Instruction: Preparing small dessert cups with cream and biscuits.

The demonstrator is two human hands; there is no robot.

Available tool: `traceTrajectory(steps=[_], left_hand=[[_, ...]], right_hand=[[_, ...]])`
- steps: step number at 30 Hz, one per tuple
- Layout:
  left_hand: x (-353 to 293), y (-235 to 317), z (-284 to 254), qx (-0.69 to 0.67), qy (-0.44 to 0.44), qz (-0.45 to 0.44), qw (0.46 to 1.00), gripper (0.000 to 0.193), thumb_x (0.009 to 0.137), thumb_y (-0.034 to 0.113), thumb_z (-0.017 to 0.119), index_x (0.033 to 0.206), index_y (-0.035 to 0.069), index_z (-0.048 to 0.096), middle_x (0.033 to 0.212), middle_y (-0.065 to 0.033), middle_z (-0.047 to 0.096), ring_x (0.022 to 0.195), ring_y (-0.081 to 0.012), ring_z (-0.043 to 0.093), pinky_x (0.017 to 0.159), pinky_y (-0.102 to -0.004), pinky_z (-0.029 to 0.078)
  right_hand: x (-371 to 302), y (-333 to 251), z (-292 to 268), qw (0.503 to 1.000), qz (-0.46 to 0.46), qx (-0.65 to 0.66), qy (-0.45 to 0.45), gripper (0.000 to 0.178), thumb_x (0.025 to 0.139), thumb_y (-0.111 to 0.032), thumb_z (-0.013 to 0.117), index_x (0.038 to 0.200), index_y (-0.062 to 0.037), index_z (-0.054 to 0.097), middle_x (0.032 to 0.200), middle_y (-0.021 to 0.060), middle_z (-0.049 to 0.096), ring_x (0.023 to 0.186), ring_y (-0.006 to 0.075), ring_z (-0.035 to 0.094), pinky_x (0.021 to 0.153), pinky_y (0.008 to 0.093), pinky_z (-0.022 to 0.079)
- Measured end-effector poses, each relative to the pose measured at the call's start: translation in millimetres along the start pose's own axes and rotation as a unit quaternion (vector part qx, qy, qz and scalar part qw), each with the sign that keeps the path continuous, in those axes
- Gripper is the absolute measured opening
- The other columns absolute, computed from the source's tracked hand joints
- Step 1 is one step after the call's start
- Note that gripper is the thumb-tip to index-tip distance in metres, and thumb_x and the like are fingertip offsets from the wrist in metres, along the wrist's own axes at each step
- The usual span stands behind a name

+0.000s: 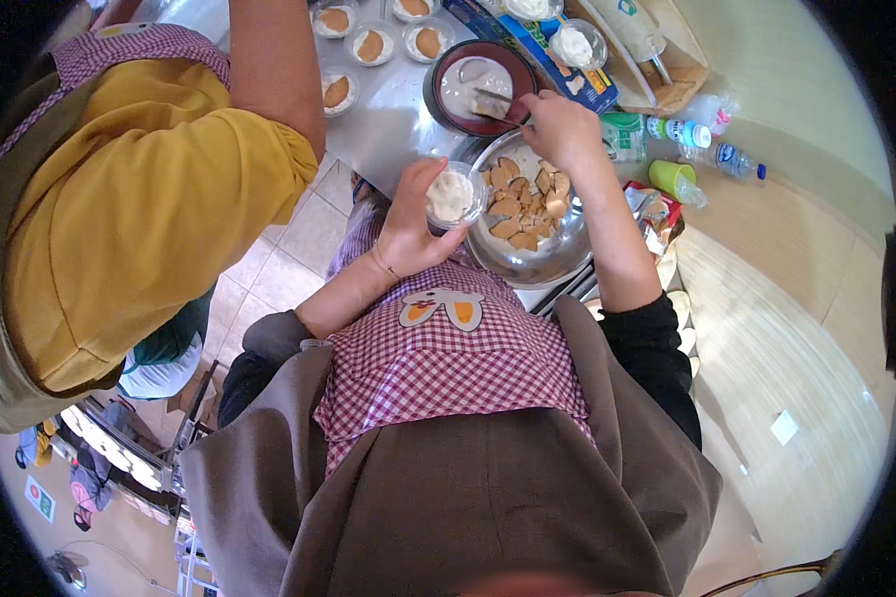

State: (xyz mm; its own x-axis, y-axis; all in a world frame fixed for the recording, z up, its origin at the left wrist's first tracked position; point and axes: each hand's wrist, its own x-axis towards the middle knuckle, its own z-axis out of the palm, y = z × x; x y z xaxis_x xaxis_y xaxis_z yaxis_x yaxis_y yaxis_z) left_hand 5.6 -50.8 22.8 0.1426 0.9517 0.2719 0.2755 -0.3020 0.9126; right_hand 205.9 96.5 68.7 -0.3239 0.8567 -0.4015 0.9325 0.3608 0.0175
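Observation:
My left hand [400, 231] is wrapped round a clear plastic cup [480, 199] that holds white cream [450, 195]. It is held over the near left edge of a steel bowl [563, 255], where broken brown biscuits [508, 207] lie in a heap. Above that bowl, my right hand [563, 129] grips a spoon [496, 97]. The spoon's tip reaches into a dark red bowl [434, 107] with whitish liquid in it. This bowl stands just beyond the steel one.
Cream cups topped with a biscuit [371, 46] stand on the steel table [368, 124] at far left. A co-worker's yellow sleeve [199, 179] comes close on my left. To the right are a blue box [582, 88], a wooden tray [689, 85], bottles [732, 159] and a green cup [672, 177].

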Motion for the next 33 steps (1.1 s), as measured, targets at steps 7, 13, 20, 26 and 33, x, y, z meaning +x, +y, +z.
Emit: traceTrajectory(steps=[7, 13, 20, 26, 33], left_hand=[[-2.9, -0.1, 1.5, 0.005, -0.002, -0.002, 1.0, 0.076, 0.066, 0.01, 0.075, 0.129, -0.005, 0.036, 0.121, -0.0266, 0.044, 0.111, -0.042, 0.046, 0.097, -0.0457, 0.038], [-3.6, -5.5, 0.9, 0.02, -0.023, 0.006, 1.0, 0.081, 0.067, 0.011, 0.076, 0.133, -0.003, 0.03, 0.125, -0.0238, 0.041, 0.114, -0.0367, 0.046, 0.098, -0.0428, 0.038], [-4.4, -5.7, 0.4, 0.022, -0.034, -0.003, 0.999, 0.083, 0.066, 0.011, 0.077, 0.134, -0.003, 0.03, 0.125, -0.0238, 0.041, 0.116, -0.0366, 0.045, 0.099, -0.0421, 0.037], [-2.3, -7.0, 0.4, 0.018, -0.033, -0.001, 0.999, 0.082, 0.067, 0.011, 0.076, 0.134, -0.002, 0.03, 0.126, -0.0238, 0.04, 0.116, -0.0367, 0.045, 0.1, -0.0422, 0.037], [0.3, -5.8, -1.3, 0.004, -0.015, -0.005, 1.0, 0.079, 0.066, 0.01, 0.076, 0.132, -0.003, 0.033, 0.124, -0.0251, 0.042, 0.114, -0.039, 0.046, 0.099, -0.0436, 0.038]], right_hand=[[-2.2, 3.5, 5.0, 1.0, -0.002, 0.002, 0.007, 0.022, 0.081, -0.015, 0.055, 0.099, -0.0062, 0.062, 0.097, 0.0144, 0.063, 0.089, 0.032, 0.064, 0.074, 0.0439, 0.053], [0.8, 2.9, 8.4, 1.0, -0.002, 0.009, 0.008, 0.021, 0.081, -0.016, 0.055, 0.098, -0.0054, 0.061, 0.098, 0.0153, 0.063, 0.089, 0.0331, 0.064, 0.073, 0.0451, 0.052], [8.7, -1.6, 6.8, 1.0, 0.018, 0.02, 0.006, 0.029, 0.082, -0.027, 0.06, 0.105, -0.0088, 0.059, 0.099, 0.0124, 0.062, 0.09, 0.0328, 0.063, 0.074, 0.0441, 0.052], [12.2, 0.6, 7.5, 0.999, 0.043, 0.026, 0.01, 0.025, 0.081, -0.021, 0.058, 0.098, -0.0035, 0.061, 0.1, 0.0157, 0.063, 0.089, 0.0342, 0.065, 0.075, 0.0453, 0.053], [1.3, -11.4, 4.3, 0.998, 0.011, 0.029, 0.047, 0.023, 0.08, -0.019, 0.057, 0.097, -0.0047, 0.062, 0.099, 0.0149, 0.063, 0.086, 0.0337, 0.065, 0.073, 0.0449, 0.053]])
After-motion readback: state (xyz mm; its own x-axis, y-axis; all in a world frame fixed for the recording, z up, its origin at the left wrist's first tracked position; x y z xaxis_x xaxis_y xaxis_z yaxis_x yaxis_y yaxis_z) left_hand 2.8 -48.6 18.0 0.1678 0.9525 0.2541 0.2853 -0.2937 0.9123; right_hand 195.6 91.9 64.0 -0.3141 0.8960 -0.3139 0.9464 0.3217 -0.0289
